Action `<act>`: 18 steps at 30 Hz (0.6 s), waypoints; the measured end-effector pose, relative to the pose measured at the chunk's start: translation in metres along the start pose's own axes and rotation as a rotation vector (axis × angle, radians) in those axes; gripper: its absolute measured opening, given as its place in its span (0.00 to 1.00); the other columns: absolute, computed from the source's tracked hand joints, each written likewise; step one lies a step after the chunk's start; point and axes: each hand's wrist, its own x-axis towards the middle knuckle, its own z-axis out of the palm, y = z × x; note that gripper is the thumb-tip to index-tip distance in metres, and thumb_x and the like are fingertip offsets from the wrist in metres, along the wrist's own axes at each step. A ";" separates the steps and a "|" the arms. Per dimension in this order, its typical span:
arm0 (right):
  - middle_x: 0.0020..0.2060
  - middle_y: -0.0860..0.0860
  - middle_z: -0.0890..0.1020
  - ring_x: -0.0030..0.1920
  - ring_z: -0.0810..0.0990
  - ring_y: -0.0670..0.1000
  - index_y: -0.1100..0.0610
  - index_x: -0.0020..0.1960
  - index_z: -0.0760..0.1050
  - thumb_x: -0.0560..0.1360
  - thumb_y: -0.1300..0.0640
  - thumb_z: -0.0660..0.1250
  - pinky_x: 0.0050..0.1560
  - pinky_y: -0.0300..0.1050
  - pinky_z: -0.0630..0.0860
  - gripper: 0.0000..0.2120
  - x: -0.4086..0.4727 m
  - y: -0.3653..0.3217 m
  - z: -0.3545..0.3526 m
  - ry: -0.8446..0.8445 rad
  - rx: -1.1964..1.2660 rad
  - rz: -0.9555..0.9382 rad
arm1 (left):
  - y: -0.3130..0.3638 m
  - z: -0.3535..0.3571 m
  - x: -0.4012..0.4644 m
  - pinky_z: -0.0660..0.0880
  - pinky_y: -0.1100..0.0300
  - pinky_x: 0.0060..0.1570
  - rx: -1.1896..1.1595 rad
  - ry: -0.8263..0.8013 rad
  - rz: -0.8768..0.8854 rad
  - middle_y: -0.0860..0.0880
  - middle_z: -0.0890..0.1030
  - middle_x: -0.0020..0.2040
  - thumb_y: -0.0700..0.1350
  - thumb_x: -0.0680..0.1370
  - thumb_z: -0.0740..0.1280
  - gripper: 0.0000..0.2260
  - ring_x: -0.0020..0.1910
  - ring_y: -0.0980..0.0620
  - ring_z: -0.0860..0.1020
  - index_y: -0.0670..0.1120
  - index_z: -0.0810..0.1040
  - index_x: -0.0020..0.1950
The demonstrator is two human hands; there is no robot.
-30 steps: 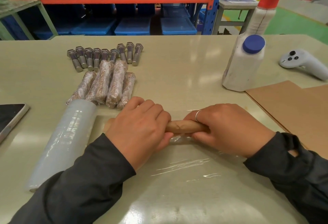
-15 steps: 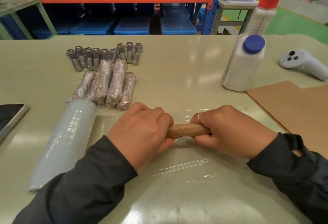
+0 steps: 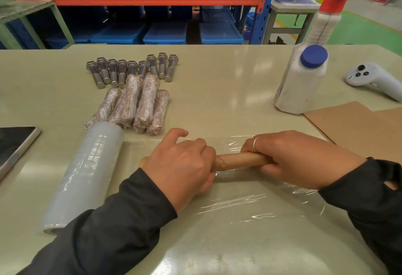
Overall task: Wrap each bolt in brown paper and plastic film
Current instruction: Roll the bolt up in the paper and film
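Observation:
A bolt rolled in brown paper (image 3: 239, 161) lies crosswise on a sheet of clear plastic film (image 3: 250, 205) spread on the table. My left hand (image 3: 182, 165) grips its left end, index finger lifted. My right hand (image 3: 298, 159) grips its right end. Only the middle of the roll shows between the hands. The grey film roll (image 3: 84, 174) lies to the left. Beyond it rest several finished wrapped bolts (image 3: 139, 104), and behind those a row of several bare steel bolts (image 3: 130, 67).
Sheets of brown paper (image 3: 356, 126) lie at the right. A white bottle with a blue cap (image 3: 302, 81) and a white controller (image 3: 374, 78) stand behind them. A phone (image 3: 13, 144) sits at the left edge. Shelving with blue bins is beyond the table.
Both hands have drawn the paper-wrapped bolt toward me over the film. My left index finger has lifted off the roll.

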 end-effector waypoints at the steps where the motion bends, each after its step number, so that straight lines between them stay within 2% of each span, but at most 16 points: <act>1: 0.44 0.40 0.76 0.43 0.72 0.44 0.42 0.53 0.72 0.74 0.57 0.59 0.43 0.38 0.67 0.13 -0.001 0.001 0.000 -0.008 0.025 0.009 | 0.000 0.000 0.000 0.78 0.56 0.45 -0.004 -0.008 0.002 0.50 0.78 0.29 0.46 0.64 0.65 0.07 0.23 0.51 0.75 0.44 0.80 0.33; 5: 0.48 0.40 0.77 0.46 0.73 0.44 0.40 0.56 0.74 0.74 0.63 0.58 0.45 0.38 0.69 0.20 -0.003 0.007 -0.002 0.015 0.013 0.054 | -0.001 0.001 0.000 0.79 0.56 0.45 -0.004 -0.015 -0.003 0.50 0.78 0.28 0.47 0.63 0.65 0.07 0.23 0.51 0.75 0.45 0.80 0.32; 9: 0.43 0.41 0.80 0.41 0.75 0.39 0.40 0.54 0.75 0.71 0.66 0.60 0.40 0.28 0.69 0.23 -0.004 0.009 -0.006 -0.097 0.229 0.108 | 0.000 0.002 0.001 0.78 0.55 0.45 -0.007 -0.021 -0.009 0.50 0.78 0.28 0.47 0.64 0.65 0.08 0.23 0.51 0.76 0.45 0.81 0.33; 12: 0.39 0.43 0.82 0.35 0.77 0.40 0.36 0.51 0.75 0.72 0.56 0.65 0.38 0.33 0.73 0.15 -0.009 0.014 -0.011 -0.209 0.430 0.164 | 0.002 0.002 0.000 0.78 0.57 0.45 -0.014 -0.016 0.003 0.51 0.78 0.28 0.47 0.63 0.66 0.06 0.24 0.51 0.76 0.46 0.81 0.32; 15: 0.30 0.43 0.80 0.28 0.75 0.40 0.39 0.49 0.79 0.71 0.44 0.66 0.36 0.30 0.72 0.08 -0.010 0.017 -0.012 -0.236 0.599 0.206 | 0.006 0.003 0.001 0.78 0.58 0.45 -0.004 -0.021 0.026 0.51 0.77 0.28 0.48 0.62 0.69 0.05 0.26 0.52 0.76 0.47 0.80 0.31; 18: 0.24 0.43 0.77 0.25 0.72 0.40 0.45 0.43 0.82 0.71 0.47 0.68 0.31 0.27 0.69 0.05 -0.005 0.016 -0.008 -0.154 0.679 0.292 | 0.007 0.002 0.000 0.78 0.58 0.44 -0.014 -0.028 0.022 0.51 0.77 0.28 0.48 0.60 0.73 0.06 0.26 0.52 0.76 0.47 0.81 0.31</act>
